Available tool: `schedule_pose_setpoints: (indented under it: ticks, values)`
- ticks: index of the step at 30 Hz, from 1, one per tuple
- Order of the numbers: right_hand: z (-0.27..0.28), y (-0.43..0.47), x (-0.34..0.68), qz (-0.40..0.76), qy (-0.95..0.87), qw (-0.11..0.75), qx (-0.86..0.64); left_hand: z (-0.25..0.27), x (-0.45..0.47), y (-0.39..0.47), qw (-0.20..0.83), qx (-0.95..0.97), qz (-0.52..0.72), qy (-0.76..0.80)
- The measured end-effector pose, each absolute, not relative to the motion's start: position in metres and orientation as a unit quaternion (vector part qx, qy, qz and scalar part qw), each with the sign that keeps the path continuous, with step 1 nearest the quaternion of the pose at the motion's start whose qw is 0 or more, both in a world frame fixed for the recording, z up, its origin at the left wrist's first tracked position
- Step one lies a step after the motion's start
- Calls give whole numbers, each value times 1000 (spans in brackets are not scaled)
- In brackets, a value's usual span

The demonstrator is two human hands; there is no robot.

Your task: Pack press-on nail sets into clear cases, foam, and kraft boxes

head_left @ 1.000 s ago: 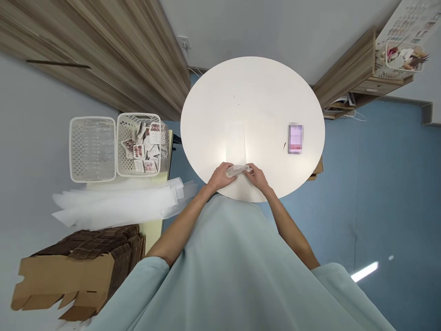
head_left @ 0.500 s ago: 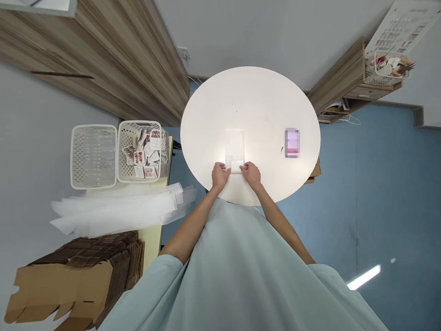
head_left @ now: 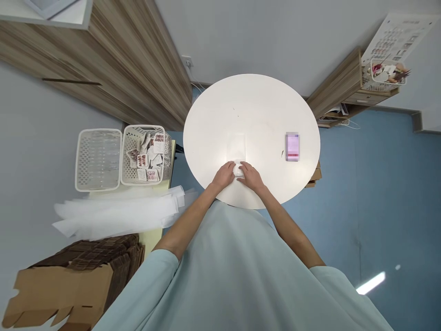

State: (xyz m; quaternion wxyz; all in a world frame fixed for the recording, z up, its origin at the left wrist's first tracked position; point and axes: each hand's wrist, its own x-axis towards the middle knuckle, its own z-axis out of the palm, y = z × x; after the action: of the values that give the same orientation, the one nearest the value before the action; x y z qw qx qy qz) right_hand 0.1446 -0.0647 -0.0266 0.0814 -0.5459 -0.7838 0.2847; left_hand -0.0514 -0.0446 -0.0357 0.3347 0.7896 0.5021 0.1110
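Note:
A strip of thin translucent white sheet [head_left: 236,146] lies flat on the white oval table [head_left: 268,101], its long side running away from me. At its near end sits a small white packet [head_left: 237,171], partly covered by my fingers. My left hand [head_left: 223,175] grips the packet's left side with curled fingers. From the right, my right hand [head_left: 252,176] holds it between the fingers above and the thumb below. Whether the sheet is folded around the packet is hard to see, white on white.
A phone [head_left: 292,147] with a blurred screen lies on the table's right side. To the left stand a basket of small printed packs [head_left: 165,158] and a basket of clear items [head_left: 80,161]. Below them are stacked translucent sheets [head_left: 120,214] and flattened cardboard boxes [head_left: 62,294].
Both hands have moved inward from the sheet's near corners and closed over the packet. The sheet's exposed part looks shorter. The camera view has shifted slightly.

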Motion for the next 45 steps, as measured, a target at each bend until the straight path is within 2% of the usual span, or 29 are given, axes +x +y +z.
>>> schedule_pose_setpoints:
  ticks: [12,19,24,34,38,41,45]
  values:
    - [-27,-134,155,357,-741,145,-550,-27,-71,-106,404,753,108,508]
    - [-18,-115,157,428,-639,198,-608,-24,-72,-90,455,655,161,582]
    - [-19,-94,151,420,-605,222,-639,-28,-68,-69,449,603,130,646]
    - [-36,-70,139,392,-535,193,-723,-42,-51,-53,387,612,101,683]
    - [-36,-63,135,355,-529,157,-755,-37,-41,-49,344,600,120,712]
    - [-29,-57,135,294,-614,132,-720,-32,-36,-43,323,655,161,664]
    - [-23,-49,142,280,-746,100,-596,-28,-33,-35,374,721,184,554]
